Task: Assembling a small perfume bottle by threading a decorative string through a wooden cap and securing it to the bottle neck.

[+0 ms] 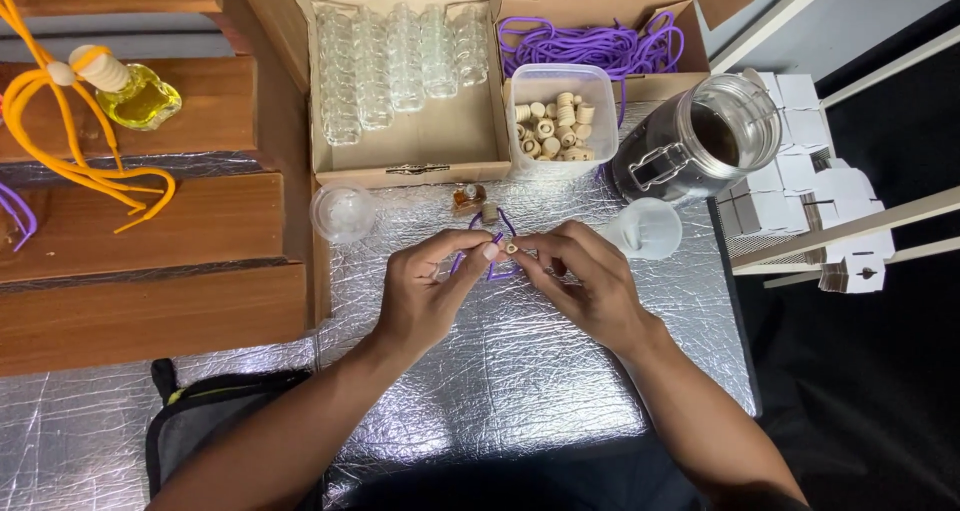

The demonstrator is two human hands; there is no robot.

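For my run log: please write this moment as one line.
left hand: holds purple cord | right hand: holds wooden bead at cord | surface: foil mat

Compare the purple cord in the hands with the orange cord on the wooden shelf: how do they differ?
The purple cord is held between the left hand and right hand over the foil-covered table; the orange cord lies untouched on the wooden shelf. The purple cord is at a loose wooden bead; the orange cord is already tied to a filled bottle. Both form loops.

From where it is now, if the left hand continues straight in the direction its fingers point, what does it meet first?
Probably the right hand: the left hand points toward it, fingertips almost meeting at the small wooden bead on the purple cord.
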